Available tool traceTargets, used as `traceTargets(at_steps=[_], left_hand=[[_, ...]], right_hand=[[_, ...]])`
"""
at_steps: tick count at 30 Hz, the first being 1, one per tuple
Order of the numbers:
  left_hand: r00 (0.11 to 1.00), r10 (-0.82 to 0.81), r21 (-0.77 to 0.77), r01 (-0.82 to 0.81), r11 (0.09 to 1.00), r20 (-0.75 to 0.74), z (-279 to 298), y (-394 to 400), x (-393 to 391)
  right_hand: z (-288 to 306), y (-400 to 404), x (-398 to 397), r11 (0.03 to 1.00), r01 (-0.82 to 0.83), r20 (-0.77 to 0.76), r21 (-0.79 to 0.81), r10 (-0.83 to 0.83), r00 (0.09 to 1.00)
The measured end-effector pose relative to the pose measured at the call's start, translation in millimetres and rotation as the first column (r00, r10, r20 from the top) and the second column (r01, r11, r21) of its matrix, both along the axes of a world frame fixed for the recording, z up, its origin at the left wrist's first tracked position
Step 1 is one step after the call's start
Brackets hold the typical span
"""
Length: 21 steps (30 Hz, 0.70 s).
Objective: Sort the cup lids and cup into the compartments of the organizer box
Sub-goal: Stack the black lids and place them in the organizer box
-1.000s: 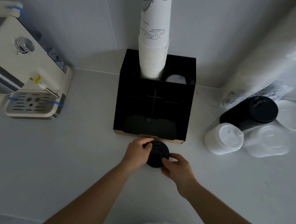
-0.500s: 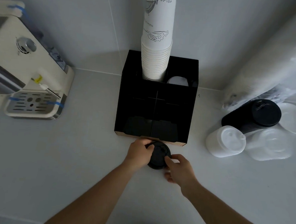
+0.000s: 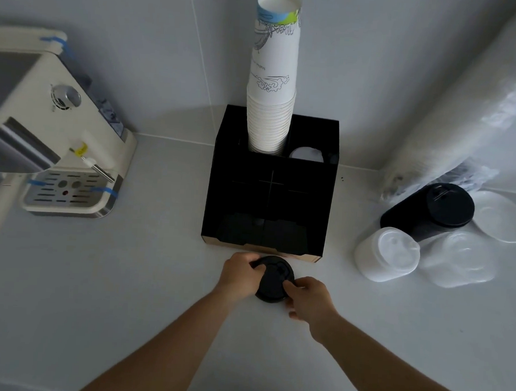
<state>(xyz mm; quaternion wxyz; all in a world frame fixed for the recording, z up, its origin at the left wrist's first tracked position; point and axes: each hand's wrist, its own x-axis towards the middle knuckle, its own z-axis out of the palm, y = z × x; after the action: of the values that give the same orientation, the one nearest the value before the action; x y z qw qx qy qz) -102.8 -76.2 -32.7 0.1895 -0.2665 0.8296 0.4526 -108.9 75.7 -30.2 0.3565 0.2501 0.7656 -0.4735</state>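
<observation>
Round black plastic cup lid (image 3: pixel 274 278), just before black organizer box (image 3: pixel 270 193): my left hand (image 3: pixel 239 273) and right hand (image 3: pixel 311 296) pinch its rim.

Matt black plastic lid (image 3: pixel 274 278); glossy black organizer box (image 3: pixel 268 196).

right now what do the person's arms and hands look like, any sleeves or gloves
Both forearms are bare up to the bottom edge of the picture, with no sleeves in view. The left hand and right hand wear no gloves. No watch, ring, bracelet or marking shows on either wrist or hand.
</observation>
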Motion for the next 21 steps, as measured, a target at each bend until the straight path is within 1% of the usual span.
traceTargets(at_steps=[6,11,15,18,21], left_hand=[[0.987,0.161,0.157,-0.164,0.974,0.03,7,-6,17],[0.97,0.241,0.276,-0.238,0.931,0.022,13,-13,39],[0.93,0.367,0.425,-0.338,0.84,0.013,19,-20,54],[0.904,0.427,0.52,-0.359,0.775,-0.011,34,-22,60],[0.868,0.495,0.59,-0.376,0.715,-0.047,46,-24,64]], right_hand=[[7,1,14,0.992,0.095,0.005,-0.089,-0.094,0.996],[16,6,24,0.98,0.119,-0.018,-0.161,-0.124,0.992],[31,4,26,0.956,0.12,-0.07,-0.266,-0.144,0.987],[43,-1,23,0.937,0.09,-0.131,-0.337,-0.141,0.981],[55,-7,17,0.928,0.033,-0.212,-0.371,-0.119,0.97]])
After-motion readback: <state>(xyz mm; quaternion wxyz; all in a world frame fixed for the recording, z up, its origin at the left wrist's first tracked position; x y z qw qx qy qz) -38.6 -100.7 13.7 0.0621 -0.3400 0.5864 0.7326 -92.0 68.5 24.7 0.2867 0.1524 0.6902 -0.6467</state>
